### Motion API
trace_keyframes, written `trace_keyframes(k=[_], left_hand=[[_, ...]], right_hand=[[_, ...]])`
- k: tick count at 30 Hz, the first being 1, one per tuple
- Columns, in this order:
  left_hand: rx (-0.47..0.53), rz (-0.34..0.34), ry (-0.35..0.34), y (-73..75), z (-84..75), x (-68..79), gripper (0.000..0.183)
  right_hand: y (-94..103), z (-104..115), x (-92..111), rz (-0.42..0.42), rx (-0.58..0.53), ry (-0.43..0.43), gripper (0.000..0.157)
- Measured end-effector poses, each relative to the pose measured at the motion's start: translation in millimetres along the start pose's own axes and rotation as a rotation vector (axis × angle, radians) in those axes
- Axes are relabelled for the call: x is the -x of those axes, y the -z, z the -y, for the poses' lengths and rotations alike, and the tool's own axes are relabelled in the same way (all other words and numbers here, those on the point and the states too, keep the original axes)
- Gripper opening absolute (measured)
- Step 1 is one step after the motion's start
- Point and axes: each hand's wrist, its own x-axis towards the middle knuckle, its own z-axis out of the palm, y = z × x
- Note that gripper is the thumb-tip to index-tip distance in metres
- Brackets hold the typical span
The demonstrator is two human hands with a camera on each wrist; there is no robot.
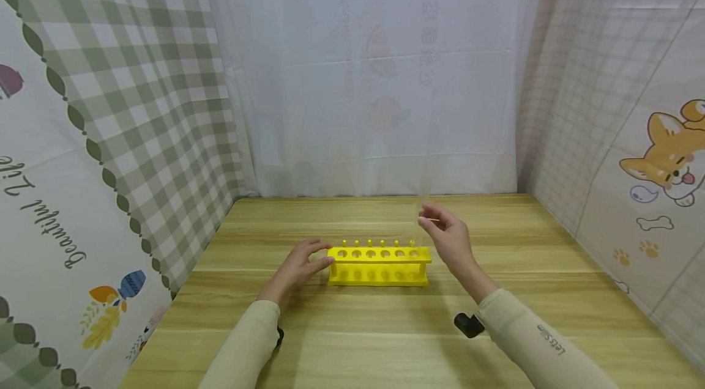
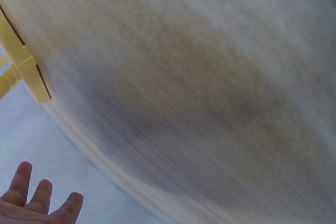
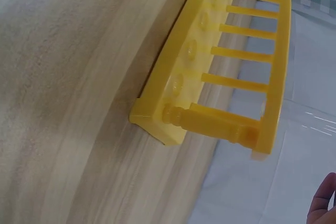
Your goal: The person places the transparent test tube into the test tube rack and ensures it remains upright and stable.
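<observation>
A yellow test tube rack [image 1: 380,255] stands upright on the wooden table, with a row of round holes in its top plate and short pegs along the back. At its left end, the left hand [image 1: 300,263] holds the top plate between thumb and forefinger; its other fingers [image 2: 41,196] spread away in the left wrist view. The right hand [image 1: 448,236] pinches a clear test tube [image 1: 424,190] near the rack's right end. This tube is nearly upright, its lower end at the rightmost hole. In the right wrist view the tube [image 3: 319,123] shows only as faint glints.
The wooden table [image 1: 352,328] runs back to a white curtain [image 1: 363,71]. A green checked cloth [image 1: 138,71] hangs on the left and a dog-print cloth [image 1: 622,150] on the right. A black wrist device [image 1: 468,325] sits beside the right sleeve.
</observation>
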Motion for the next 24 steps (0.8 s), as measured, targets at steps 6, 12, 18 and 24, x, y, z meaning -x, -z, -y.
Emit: trace_keyframes(k=[6, 12, 18, 24], left_hand=[[0.010, 0.006, 0.018, 0.0, -1.1, -0.1, 0.045], [0.002, -0.001, 0.011, -0.3, -0.3, -0.4, 0.044], [0.003, -0.009, 0.015, -0.4, -1.4, -0.3, 0.043], [0.001, -0.002, 0.014, -0.4, -0.1, 0.3, 0.044]], right_hand=[[-1.3, -8, 5, 0.016, 0.040, 0.005, 0.041], [-3.9, -13, 9, 0.025, 0.046, -0.009, 0.039], [-6.8, -19, 14, 0.046, 0.055, -0.022, 0.038], [-8.3, -25, 18, 0.056, 0.072, -0.021, 0.035]])
